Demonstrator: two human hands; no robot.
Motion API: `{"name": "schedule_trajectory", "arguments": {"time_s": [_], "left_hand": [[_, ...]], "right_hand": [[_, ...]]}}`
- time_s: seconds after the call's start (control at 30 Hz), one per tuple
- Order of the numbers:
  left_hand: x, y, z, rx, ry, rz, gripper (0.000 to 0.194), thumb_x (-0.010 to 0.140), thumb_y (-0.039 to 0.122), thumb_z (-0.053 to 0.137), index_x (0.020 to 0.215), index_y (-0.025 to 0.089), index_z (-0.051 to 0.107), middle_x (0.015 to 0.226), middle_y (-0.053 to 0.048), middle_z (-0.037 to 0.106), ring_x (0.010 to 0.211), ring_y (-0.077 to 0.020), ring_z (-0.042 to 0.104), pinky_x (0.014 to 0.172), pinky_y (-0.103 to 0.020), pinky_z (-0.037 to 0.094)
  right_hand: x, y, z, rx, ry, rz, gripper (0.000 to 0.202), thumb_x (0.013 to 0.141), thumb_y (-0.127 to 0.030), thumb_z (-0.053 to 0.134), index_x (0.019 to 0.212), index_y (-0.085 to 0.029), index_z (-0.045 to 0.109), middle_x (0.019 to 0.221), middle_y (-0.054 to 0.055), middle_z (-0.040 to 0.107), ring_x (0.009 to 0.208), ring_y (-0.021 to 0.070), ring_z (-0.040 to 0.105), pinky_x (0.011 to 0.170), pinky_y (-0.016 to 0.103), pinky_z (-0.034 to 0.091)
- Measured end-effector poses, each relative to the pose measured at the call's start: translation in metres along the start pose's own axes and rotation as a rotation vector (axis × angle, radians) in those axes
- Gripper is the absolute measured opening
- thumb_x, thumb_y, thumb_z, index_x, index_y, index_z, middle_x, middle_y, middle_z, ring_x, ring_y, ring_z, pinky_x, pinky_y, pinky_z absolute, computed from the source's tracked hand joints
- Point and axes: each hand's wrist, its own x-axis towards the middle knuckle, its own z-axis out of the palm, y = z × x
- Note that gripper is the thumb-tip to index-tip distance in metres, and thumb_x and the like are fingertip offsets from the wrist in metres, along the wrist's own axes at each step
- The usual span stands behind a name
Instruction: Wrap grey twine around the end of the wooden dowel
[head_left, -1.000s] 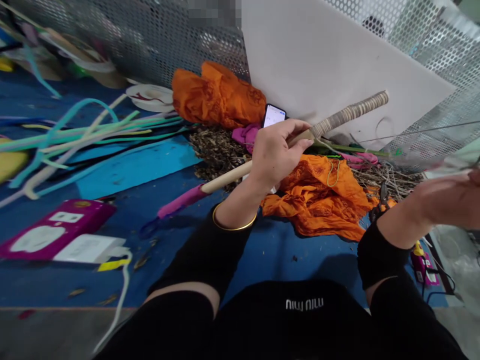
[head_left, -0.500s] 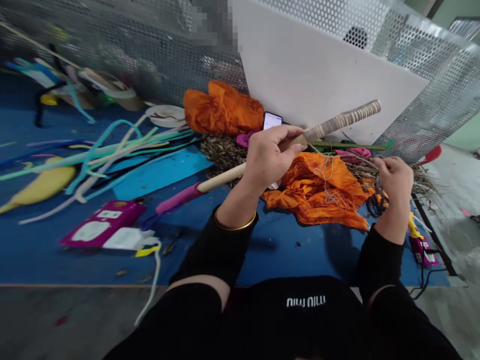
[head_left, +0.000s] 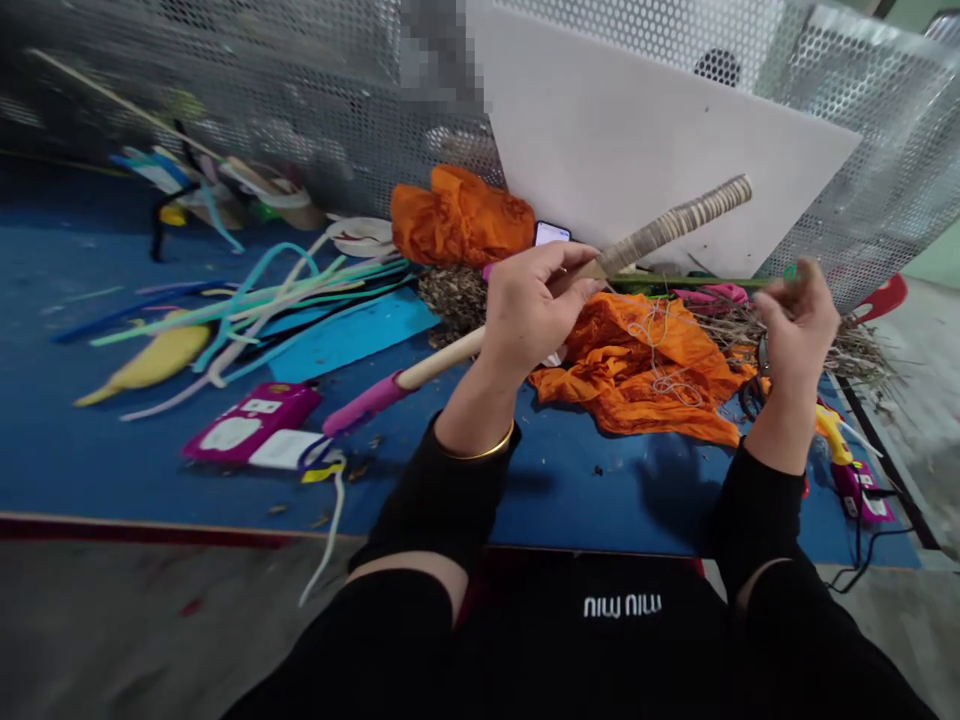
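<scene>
A pale wooden stick [head_left: 444, 358] slants up to the right above the blue table. Its upper part is wound with brown and cream cord [head_left: 679, 228], and its lower end is covered in pink [head_left: 367, 402]. My left hand [head_left: 534, 305] is closed around the stick just below the wound part. Out to the right, my right hand [head_left: 799, 320] is raised with its fingers curled; its fingertips are blurred, and anything between them cannot be made out. Below the stick lies a crumpled orange cloth [head_left: 645, 375] with thin loose string [head_left: 664, 345] on it.
Pipe cleaners [head_left: 247, 300], a yellow banana-shaped piece [head_left: 154, 360] and a purple packet [head_left: 251, 425] lie at left. An orange bundle [head_left: 463, 220], a phone [head_left: 552, 233] and a white board [head_left: 645, 130] stand behind. Dry twigs [head_left: 862, 345] and a yellow glue gun [head_left: 832, 432] are at right.
The camera view has shifted, so the table items at left appear further right. The wound end of the stick is slightly higher. My right hand has risen and its fingers have changed pose.
</scene>
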Motion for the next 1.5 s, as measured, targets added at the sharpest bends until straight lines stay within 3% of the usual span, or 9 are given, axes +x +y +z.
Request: {"name": "schedule_trajectory", "arguments": {"time_s": [0.4, 0.6, 0.7, 0.8, 0.93, 1.03, 1.17, 1.4, 1.5], "left_hand": [[0.023, -0.024, -0.031, 0.467, 0.174, -0.216, 0.028, 0.094, 0.025, 0.075, 0.121, 0.022, 0.068, 0.123, 0.006, 0.073, 0.125, -0.0216, 0.061, 0.118, -0.044, 0.045], [0.033, -0.024, -0.051, 0.715, 0.282, -0.426, 0.035, 0.094, 0.024, 0.074, 0.128, 0.017, 0.068, 0.134, 0.001, 0.071, 0.135, -0.0264, 0.06, 0.122, -0.05, 0.045], [0.035, -0.037, -0.054, 0.744, 0.352, -0.364, 0.035, 0.088, 0.02, 0.079, 0.122, 0.014, 0.073, 0.127, -0.002, 0.075, 0.126, -0.0257, 0.066, 0.115, -0.045, 0.05], [0.032, -0.047, -0.05, 0.683, 0.424, -0.201, 0.031, 0.083, 0.021, 0.084, 0.111, 0.01, 0.078, 0.111, -0.005, 0.079, 0.107, -0.0222, 0.071, 0.101, -0.04, 0.056], [0.019, -0.034, -0.028, 0.29, 0.224, 0.008, 0.023, 0.086, 0.018, 0.08, 0.109, 0.014, 0.077, 0.094, 0.006, 0.077, 0.082, -0.0073, 0.065, 0.078, -0.026, 0.055], [0.007, -0.009, -0.006, 0.048, -0.032, 0.039, 0.019, 0.087, 0.021, 0.077, 0.105, 0.016, 0.078, 0.092, 0.002, 0.08, 0.08, -0.0116, 0.069, 0.073, -0.026, 0.055], [-0.005, 0.016, 0.01, -0.193, -0.224, 0.034, 0.02, 0.088, 0.02, 0.072, 0.106, 0.014, 0.078, 0.099, -0.003, 0.081, 0.088, -0.015, 0.074, 0.076, -0.024, 0.058], [-0.005, 0.016, 0.007, -0.396, -0.312, -0.068, 0.023, 0.09, 0.028, 0.073, 0.108, 0.014, 0.077, 0.091, -0.005, 0.08, 0.076, -0.0147, 0.073, 0.064, -0.022, 0.059], [-0.001, 0.013, 0.008, -0.412, -0.282, -0.094, 0.027, 0.088, 0.032, 0.076, 0.107, 0.013, 0.078, 0.094, -0.006, 0.08, 0.076, -0.014, 0.071, 0.064, -0.022, 0.057]], "right_hand": [[0.013, 0.027, -0.012, -0.011, 0.124, 0.143, 0.02, 0.086, -0.04, 0.068, 0.087, -0.021, 0.075, 0.067, -0.001, 0.068, 0.059, 0.0169, 0.066, 0.063, 0.037, 0.06], [0.021, 0.059, -0.009, 0.014, 0.174, 0.269, 0.046, 0.082, -0.037, 0.074, 0.124, -0.023, 0.066, 0.11, 0.007, 0.075, 0.084, 0.0198, 0.075, 0.069, 0.036, 0.061], [0.027, 0.065, -0.007, 0.149, 0.36, 0.423, 0.039, 0.085, -0.03, 0.068, 0.122, -0.02, 0.06, 0.105, 0.006, 0.073, 0.06, 0.0136, 0.067, 0.051, 0.029, 0.052], [0.029, 0.061, -0.007, 0.13, 0.593, 0.249, 0.007, 0.091, -0.028, 0.065, 0.096, -0.023, 0.063, 0.083, 0.001, 0.068, 0.063, 0.0137, 0.063, 0.059, 0.03, 0.052], [0.013, 0.03, 0.01, 0.215, 0.247, 0.088, 0.012, 0.09, -0.039, 0.073, 0.095, -0.028, 0.07, 0.081, -0.001, 0.071, 0.076, 0.0164, 0.067, 0.073, 0.033, 0.057], [-0.014, -0.007, 0.045, 0.365, -0.207, 0.036, 0.03, 0.082, -0.043, 0.082, 0.105, -0.026, 0.073, 0.107, 0.002, 0.078, 0.102, 0.0205, 0.073, 0.097, 0.042, 0.061], [-0.047, -0.043, 0.09, 0.577, -0.512, -0.038, 0.054, 0.077, -0.056, 0.084, 0.121, -0.029, 0.07, 0.129, 0.005, 0.074, 0.131, 0.0234, 0.066, 0.12, 0.043, 0.05], [-0.057, -0.045, 0.094, 0.472, -0.412, -0.012, 0.027, 0.094, -0.048, 0.068, 0.083, -0.023, 0.071, 0.074, -0.003, 0.069, 0.069, 0.0118, 0.063, 0.072, 0.028, 0.058], [-0.053, -0.043, 0.087, 0.498, -0.284, -0.111, 0.03, 0.097, -0.043, 0.065, 0.076, -0.023, 0.068, 0.077, -0.001, 0.066, 0.081, 0.0139, 0.065, 0.081, 0.031, 0.058]]}}
